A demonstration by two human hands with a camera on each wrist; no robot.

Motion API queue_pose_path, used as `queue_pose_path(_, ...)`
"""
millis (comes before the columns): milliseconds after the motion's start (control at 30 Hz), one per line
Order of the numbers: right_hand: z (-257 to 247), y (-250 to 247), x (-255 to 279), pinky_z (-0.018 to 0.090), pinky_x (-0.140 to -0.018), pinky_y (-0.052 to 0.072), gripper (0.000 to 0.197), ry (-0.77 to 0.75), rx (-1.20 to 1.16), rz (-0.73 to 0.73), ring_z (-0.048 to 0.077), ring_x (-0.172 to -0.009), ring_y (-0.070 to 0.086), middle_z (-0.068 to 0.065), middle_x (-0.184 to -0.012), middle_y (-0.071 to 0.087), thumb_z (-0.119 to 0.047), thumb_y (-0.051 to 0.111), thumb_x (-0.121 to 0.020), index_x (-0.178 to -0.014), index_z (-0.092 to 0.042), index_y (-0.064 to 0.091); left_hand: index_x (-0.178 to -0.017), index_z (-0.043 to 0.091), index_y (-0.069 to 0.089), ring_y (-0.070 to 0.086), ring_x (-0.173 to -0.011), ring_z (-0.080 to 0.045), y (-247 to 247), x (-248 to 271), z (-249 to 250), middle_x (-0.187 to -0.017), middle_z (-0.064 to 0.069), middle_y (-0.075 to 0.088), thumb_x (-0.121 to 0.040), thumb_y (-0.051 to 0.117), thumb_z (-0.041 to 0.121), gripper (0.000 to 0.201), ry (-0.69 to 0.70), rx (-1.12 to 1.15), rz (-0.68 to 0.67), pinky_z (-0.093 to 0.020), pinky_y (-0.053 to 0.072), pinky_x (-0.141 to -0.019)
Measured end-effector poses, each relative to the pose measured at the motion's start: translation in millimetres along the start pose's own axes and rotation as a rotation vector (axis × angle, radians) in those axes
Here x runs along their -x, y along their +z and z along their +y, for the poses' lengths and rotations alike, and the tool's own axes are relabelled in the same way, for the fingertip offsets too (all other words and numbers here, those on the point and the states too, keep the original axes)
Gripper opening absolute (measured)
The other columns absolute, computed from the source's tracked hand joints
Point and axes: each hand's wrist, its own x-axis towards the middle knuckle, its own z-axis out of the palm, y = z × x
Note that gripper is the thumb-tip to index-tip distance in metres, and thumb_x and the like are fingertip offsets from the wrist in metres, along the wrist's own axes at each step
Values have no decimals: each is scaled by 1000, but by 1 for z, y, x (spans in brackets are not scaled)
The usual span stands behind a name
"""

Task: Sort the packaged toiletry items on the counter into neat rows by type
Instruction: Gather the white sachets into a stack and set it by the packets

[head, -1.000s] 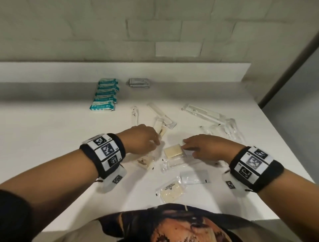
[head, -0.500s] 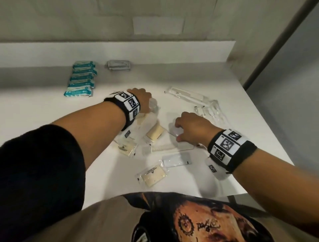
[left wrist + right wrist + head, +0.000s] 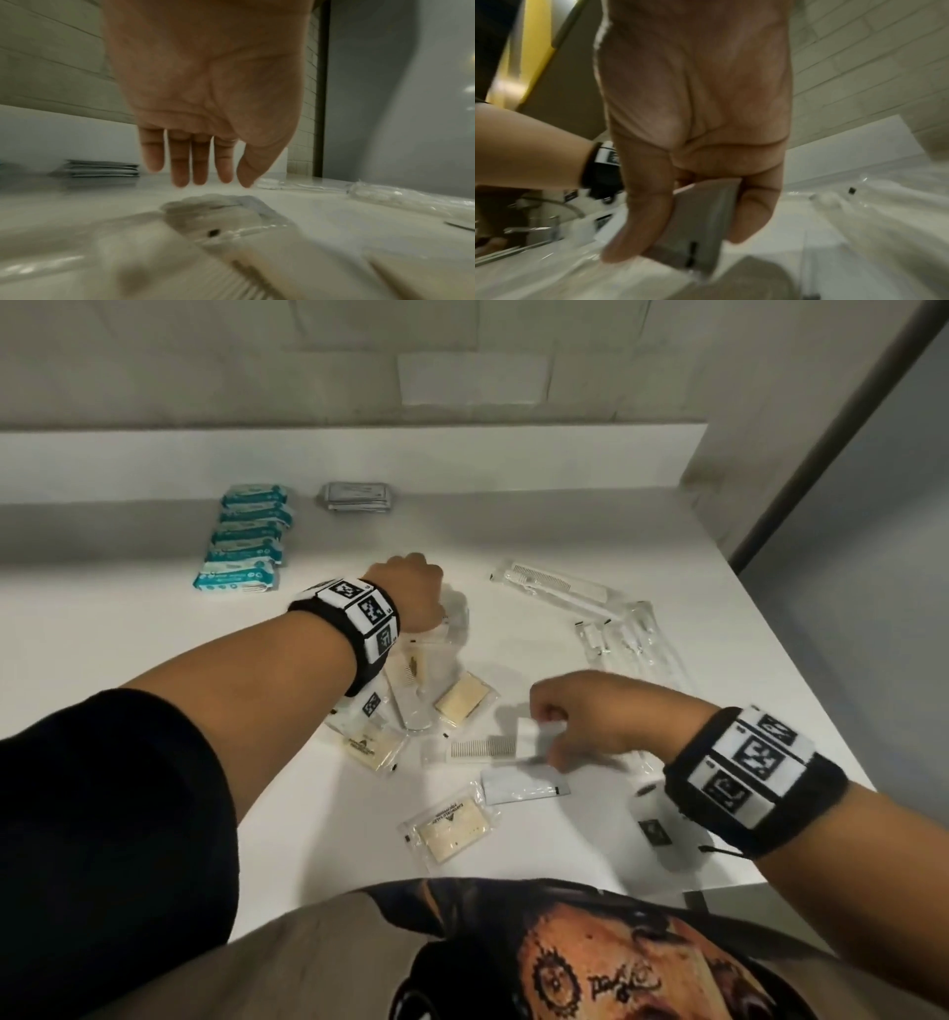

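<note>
My left hand (image 3: 417, 589) reaches to the back of the loose pile, and its fingers (image 3: 180, 168) hang straight over a clear plastic packet (image 3: 221, 205) without holding it. Nearer the front, my right hand (image 3: 552, 729) pinches a flat white sachet (image 3: 529, 737) between thumb and fingers; in the right wrist view the sachet (image 3: 700, 213) looks grey. Soap packets (image 3: 464, 703) (image 3: 452, 824), a wrapped comb (image 3: 482, 747) and another white sachet (image 3: 524, 788) lie scattered between my arms.
A row of teal packets (image 3: 246, 536) and a stack of grey sachets (image 3: 358, 497) sit by the back ledge. Long wrapped combs (image 3: 554, 582) and clear packets (image 3: 626, 634) lie at the right, near the white counter's right edge (image 3: 801, 670).
My left hand has reached from the middle of the pile toward the back. My right hand has taken hold of a white sachet and lifted it off the counter.
</note>
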Motion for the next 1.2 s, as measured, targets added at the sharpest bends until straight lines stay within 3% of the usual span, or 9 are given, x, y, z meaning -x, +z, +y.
queue_pose_path(133,-14,32,14,24,-56,36,42,-91,139,-63,14,-79,49,-1,-106,58,-17,69,-80,-117,-22,49,-129,12,46,57,-110,-32,5,-6,16,-126,-11,55,-78,67,48,66,-20,17,-99,-40,50,-88)
queue_pose_path(333,-8,53,11,32,-68,41,42,-119,279,101,25,-99,52,3,-116,45,-17,69,-81,-119,-16,50,-113,7,59,61,-97,-30,6,-13,28,-107,-11,64,-79,65,26,39,7,9,-157,-31,48,-76)
queue_pose_path(467,-2,57,16,34,-78,46,46,-91,197,99,25,-105,53,3,-121,53,-9,59,-85,-128,-19,46,-116,11,58,56,-109,-31,5,-16,37,-120,-11,60,-87,50,27,34,-10,197,-94,-37,47,-93)
queue_pose_path(567,2,56,18,35,-85,47,39,-80,279,66,26,-108,54,4,-123,53,-15,54,-88,-126,-18,53,-105,17,55,55,-103,-29,-2,-11,49,-106,-3,60,-86,47,26,22,-3,334,81,-37,43,-93)
queue_pose_path(667,22,49,29,32,-81,42,32,-44,246,118,25,-109,52,3,-120,51,-21,53,-91,-122,-16,55,-97,21,53,57,-89,-28,-11,2,70,-88,2,58,-87,47,21,11,245,407,236,-30,39,-74)
queue_pose_path(800,68,28,53,36,-104,38,47,81,105,112,22,-129,43,-1,-140,47,-30,54,-92,-137,-22,46,-100,21,55,55,-84,-16,-9,35,119,-87,12,58,-91,47,18,13,623,282,-92,-26,39,-67)
queue_pose_path(867,87,20,62,37,-107,36,51,183,116,123,22,-132,41,-1,-144,45,-34,54,-91,-141,-25,43,-99,24,54,56,-85,-17,2,47,140,-94,7,63,-90,48,23,11,722,175,-187,-30,44,-71)
queue_pose_path(1033,123,14,74,33,-104,37,58,349,32,179,23,-130,42,1,-142,45,-39,56,-91,-145,-31,36,-88,28,49,55,-85,-20,19,52,152,-93,7,62,-90,47,25,3,761,124,-135,-32,43,-72)
queue_pose_path(1200,121,25,78,36,-108,35,66,253,111,32,29,-135,36,5,-153,30,-37,52,-92,-150,-36,21,-83,29,51,51,-80,-15,29,53,153,-80,13,53,-85,53,29,3,684,147,-52,-27,35,-63)
